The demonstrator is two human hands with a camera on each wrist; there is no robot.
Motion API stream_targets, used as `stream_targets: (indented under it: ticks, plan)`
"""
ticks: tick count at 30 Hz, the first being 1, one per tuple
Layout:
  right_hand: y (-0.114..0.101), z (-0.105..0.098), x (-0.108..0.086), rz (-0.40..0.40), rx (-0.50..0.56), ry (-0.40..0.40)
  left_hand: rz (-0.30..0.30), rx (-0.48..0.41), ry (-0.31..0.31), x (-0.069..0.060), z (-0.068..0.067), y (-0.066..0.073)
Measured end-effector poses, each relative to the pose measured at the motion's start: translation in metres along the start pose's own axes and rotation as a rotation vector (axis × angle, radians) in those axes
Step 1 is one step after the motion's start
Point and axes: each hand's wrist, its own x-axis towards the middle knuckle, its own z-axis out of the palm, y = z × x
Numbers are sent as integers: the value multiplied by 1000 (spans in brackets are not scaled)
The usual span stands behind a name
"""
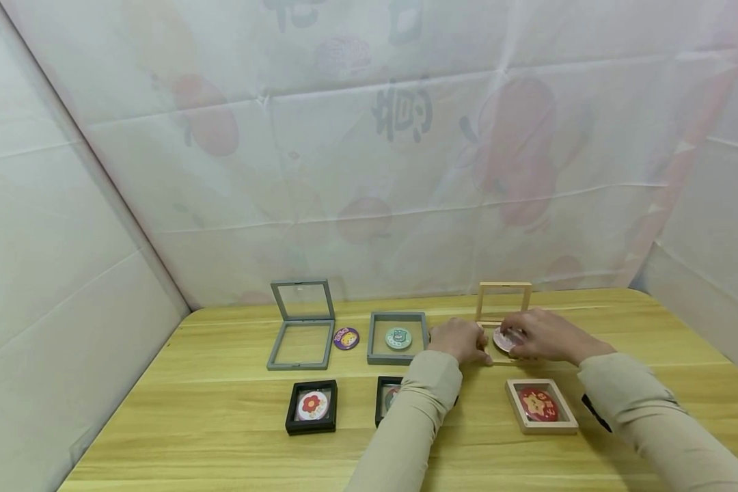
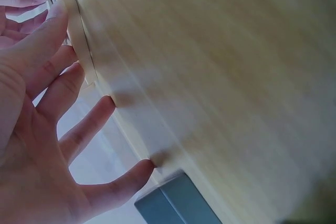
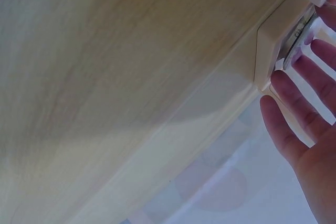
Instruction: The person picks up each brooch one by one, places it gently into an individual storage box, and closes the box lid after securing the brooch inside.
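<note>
An open beige display frame (image 1: 488, 358) lies at the back right with its clear lid (image 1: 504, 284) raised behind it. My left hand (image 1: 458, 339) holds the frame's left side between thumb and forefinger; its outer fingers (image 2: 89, 129) spread along the tabletop. My right hand (image 1: 544, 335) pinches a pale pink round badge (image 1: 503, 340) over the frame. The right wrist view shows that badge (image 3: 299, 38) tilted at the frame's rim (image 3: 270, 45), fingertips against it. Part of the badge is hidden by the right fingers.
Left of the hands are a grey frame (image 1: 397, 359) with a green badge, a purple badge (image 1: 346, 338) and an open grey frame (image 1: 299, 365). Nearer stand a black frame (image 1: 310, 425), another black frame (image 1: 378, 403) partly behind the left sleeve, and a beige frame (image 1: 550, 428) with a red badge.
</note>
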Motion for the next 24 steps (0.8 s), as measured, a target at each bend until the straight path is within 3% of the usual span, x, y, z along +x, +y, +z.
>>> stream_targets:
  ticks: [13,24]
  plan:
    - [0,0,-1,18,44,-16,5,-5,3,1,1,0]
    - [-2,1,0,-12,49,-32,-2,-14,1,2,2,1]
